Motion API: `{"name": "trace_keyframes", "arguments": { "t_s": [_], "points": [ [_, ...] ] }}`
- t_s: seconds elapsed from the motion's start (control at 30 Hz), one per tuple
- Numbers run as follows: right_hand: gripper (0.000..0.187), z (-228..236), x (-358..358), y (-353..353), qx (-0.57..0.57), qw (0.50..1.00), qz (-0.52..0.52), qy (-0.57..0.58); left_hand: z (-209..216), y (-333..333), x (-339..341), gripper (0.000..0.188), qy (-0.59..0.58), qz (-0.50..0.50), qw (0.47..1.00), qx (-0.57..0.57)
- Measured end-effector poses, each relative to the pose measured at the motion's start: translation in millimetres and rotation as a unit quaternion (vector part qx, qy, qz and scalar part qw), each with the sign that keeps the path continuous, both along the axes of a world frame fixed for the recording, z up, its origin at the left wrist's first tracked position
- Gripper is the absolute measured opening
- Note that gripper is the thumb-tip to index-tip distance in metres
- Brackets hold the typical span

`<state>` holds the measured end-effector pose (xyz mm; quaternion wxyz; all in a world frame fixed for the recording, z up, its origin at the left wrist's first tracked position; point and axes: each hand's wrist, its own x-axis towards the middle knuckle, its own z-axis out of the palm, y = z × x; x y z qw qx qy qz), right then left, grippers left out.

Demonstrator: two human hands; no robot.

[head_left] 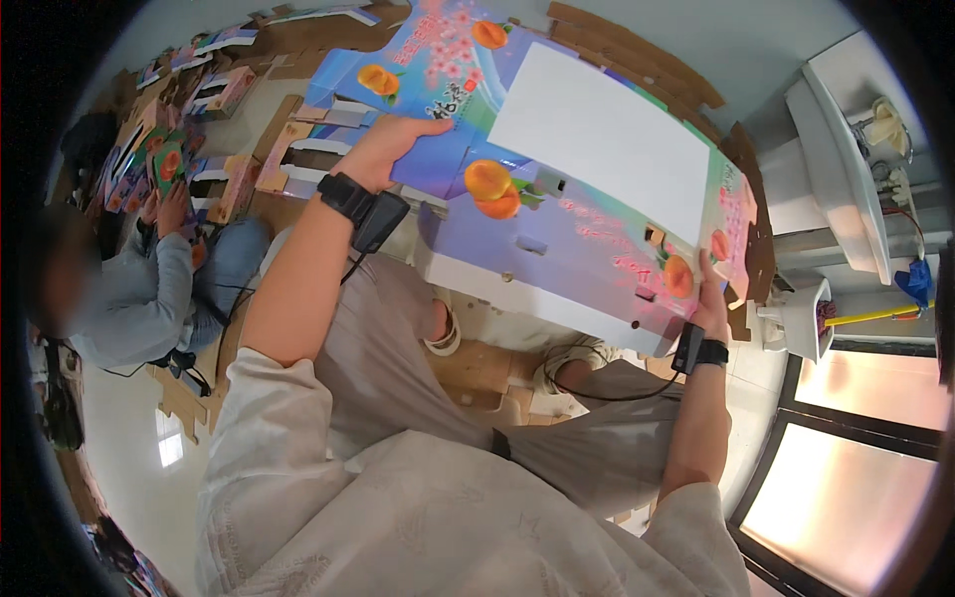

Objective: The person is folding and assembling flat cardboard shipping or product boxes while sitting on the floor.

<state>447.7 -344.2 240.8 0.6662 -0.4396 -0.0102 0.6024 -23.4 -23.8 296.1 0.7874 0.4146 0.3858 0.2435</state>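
Between my two hands, over my knees, I hold a large flattened cardboard box blank (pixel 587 234), printed blue, purple and pink with peaches and blossoms. A big white rectangle (pixel 607 139) covers much of its upper middle. My left hand (pixel 393 147) grips its left part, thumb lying on the printed face and the other fingers hidden behind. At the lower right edge my right hand (pixel 710 298) holds it, thumb up on the front, its fingers mostly out of sight. Small cut slots show in the purple panel. Both wrists wear black strapped devices with cables.
To the left a seated person (pixel 139 289) handles a similar printed box. More printed cartons (pixel 224 184) and brown cardboard sheets (pixel 637 50) lie on the floor ahead and left. A white sink (pixel 841 169) and a white bin (pixel 804 318) with a yellow handle stand right.
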Motion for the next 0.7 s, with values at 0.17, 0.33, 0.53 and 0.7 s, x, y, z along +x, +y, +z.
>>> {"name": "trace_keyframes", "arguments": {
  "t_s": [0.17,0.33,0.53,0.7],
  "points": [
    [0.049,-20,1,-1,-0.081,0.996,0.025,0.024,-28,19,-1,0.039,0.064,-0.020,0.997,-0.044],
    [0.049,-17,-7,6,-0.129,0.991,0.002,-0.045,-53,23,-8,0.037,0.125,-0.004,0.988,-0.095],
    [0.056,-14,2,8,0.013,0.994,0.053,0.095,-42,25,-13,0.033,0.002,0.001,0.997,-0.078],
    [0.075,-77,15,-14,0.076,0.933,0.140,-0.322,-71,43,-7,0.037,0.076,0.007,0.993,-0.089]
  ]
}}
